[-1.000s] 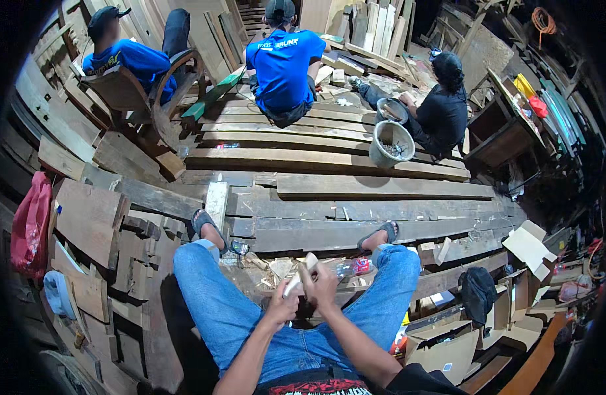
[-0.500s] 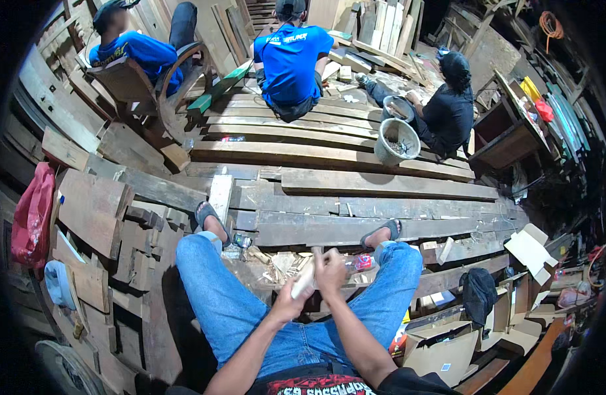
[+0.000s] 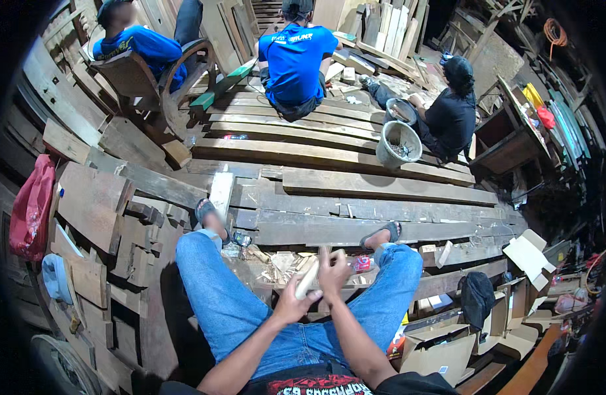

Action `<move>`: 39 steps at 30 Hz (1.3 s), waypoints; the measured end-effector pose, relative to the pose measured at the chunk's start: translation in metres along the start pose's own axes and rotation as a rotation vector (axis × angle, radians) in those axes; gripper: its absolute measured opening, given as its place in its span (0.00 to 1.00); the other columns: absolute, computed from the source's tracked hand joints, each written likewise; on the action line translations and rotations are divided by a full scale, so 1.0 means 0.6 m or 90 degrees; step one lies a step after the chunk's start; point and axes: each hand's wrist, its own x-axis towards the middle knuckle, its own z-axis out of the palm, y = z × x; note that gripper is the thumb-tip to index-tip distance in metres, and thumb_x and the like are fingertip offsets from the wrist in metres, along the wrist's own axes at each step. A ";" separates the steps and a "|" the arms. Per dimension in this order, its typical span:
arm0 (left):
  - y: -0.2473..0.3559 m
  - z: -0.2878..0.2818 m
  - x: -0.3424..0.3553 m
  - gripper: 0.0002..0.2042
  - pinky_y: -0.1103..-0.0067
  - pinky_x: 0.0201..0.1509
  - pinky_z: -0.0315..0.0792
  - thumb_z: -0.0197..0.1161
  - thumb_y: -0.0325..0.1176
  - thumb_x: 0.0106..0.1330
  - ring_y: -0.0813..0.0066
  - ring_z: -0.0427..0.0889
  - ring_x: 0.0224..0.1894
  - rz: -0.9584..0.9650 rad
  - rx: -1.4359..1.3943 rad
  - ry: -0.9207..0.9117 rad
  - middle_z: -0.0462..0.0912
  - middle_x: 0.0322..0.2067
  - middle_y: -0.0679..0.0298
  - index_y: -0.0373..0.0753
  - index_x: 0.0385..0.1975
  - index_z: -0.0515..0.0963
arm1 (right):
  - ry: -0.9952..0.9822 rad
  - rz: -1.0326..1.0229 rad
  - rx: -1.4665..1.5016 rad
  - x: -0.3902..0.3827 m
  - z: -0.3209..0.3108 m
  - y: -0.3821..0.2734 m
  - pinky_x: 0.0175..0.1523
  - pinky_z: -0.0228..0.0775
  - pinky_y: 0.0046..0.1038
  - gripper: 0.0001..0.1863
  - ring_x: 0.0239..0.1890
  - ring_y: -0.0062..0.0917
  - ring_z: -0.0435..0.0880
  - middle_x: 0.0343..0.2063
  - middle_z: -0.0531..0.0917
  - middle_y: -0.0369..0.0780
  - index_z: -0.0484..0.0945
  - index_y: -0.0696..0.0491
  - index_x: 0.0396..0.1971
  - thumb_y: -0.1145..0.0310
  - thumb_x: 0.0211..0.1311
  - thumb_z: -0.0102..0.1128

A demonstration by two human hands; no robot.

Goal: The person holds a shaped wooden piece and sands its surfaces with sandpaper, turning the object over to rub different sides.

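Note:
Between my knees, my left hand [image 3: 292,303] is closed around a pale, slender piece of wood [image 3: 307,279], which tilts upward toward my right hand. Just beside the wood's upper part is my right hand [image 3: 334,275], its fingers curled and a little blurred. A short greyish-brown end juts out above those fingers; what kind of thing it belongs to is unclear. Wood shavings and chips [image 3: 284,262] lie beneath, between my sandalled feet.
Long planks [image 3: 382,185] cover the ground ahead. One person sits in a chair [image 3: 128,82] at the far left. Two more sit on the planks, one by grey buckets [image 3: 396,153]. Cardboard boxes [image 3: 441,352] stand on my right; boards [image 3: 89,204] and a red bag [image 3: 33,214] on my left.
My right hand has shifted slightly right, and the pale wood now leans a little more to the right. My left hand keeps its grip. The whole view has moved slightly.

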 end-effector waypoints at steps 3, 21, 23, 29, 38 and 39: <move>-0.049 -0.011 0.016 0.34 0.72 0.51 0.74 0.70 0.53 0.62 0.71 0.79 0.46 0.004 0.024 0.026 0.80 0.44 0.56 0.31 0.57 0.69 | -0.058 0.007 0.011 -0.016 -0.004 -0.013 0.31 0.66 0.40 0.22 0.22 0.37 0.76 0.19 0.78 0.47 0.74 0.58 0.23 0.53 0.65 0.66; -0.018 -0.018 -0.001 0.34 0.77 0.38 0.75 0.68 0.54 0.62 0.77 0.78 0.35 -0.065 0.008 -0.038 0.77 0.41 0.61 0.35 0.59 0.67 | -0.091 -0.061 -0.029 0.002 -0.011 -0.007 0.32 0.67 0.43 0.22 0.23 0.44 0.78 0.19 0.79 0.48 0.74 0.58 0.23 0.54 0.63 0.68; -0.028 -0.009 0.004 0.34 0.78 0.33 0.74 0.68 0.53 0.63 0.80 0.77 0.31 -0.050 -0.019 -0.024 0.76 0.38 0.63 0.37 0.61 0.66 | -0.117 -0.134 -0.011 -0.032 -0.011 -0.005 0.33 0.68 0.45 0.22 0.25 0.48 0.80 0.21 0.80 0.49 0.74 0.57 0.25 0.52 0.63 0.67; -0.031 -0.007 -0.014 0.37 0.71 0.56 0.72 0.67 0.56 0.64 0.67 0.78 0.50 -0.052 -0.037 -0.040 0.78 0.48 0.51 0.29 0.59 0.67 | -0.093 -0.078 -0.047 0.015 -0.020 -0.004 0.32 0.68 0.44 0.19 0.25 0.47 0.80 0.21 0.80 0.50 0.74 0.58 0.25 0.56 0.64 0.66; -0.051 -0.004 -0.003 0.38 0.78 0.33 0.73 0.71 0.58 0.59 0.78 0.76 0.31 -0.044 -0.093 0.017 0.78 0.36 0.62 0.34 0.58 0.67 | -0.120 -0.143 -0.067 -0.011 -0.013 -0.013 0.30 0.67 0.45 0.20 0.24 0.49 0.79 0.20 0.79 0.49 0.73 0.57 0.25 0.56 0.66 0.63; -0.046 -0.008 -0.002 0.38 0.78 0.33 0.73 0.71 0.58 0.59 0.78 0.76 0.31 -0.043 -0.093 0.015 0.78 0.36 0.62 0.34 0.58 0.67 | -0.184 -0.108 -0.003 -0.035 -0.015 -0.014 0.31 0.68 0.45 0.21 0.25 0.50 0.80 0.21 0.79 0.50 0.72 0.56 0.24 0.54 0.65 0.65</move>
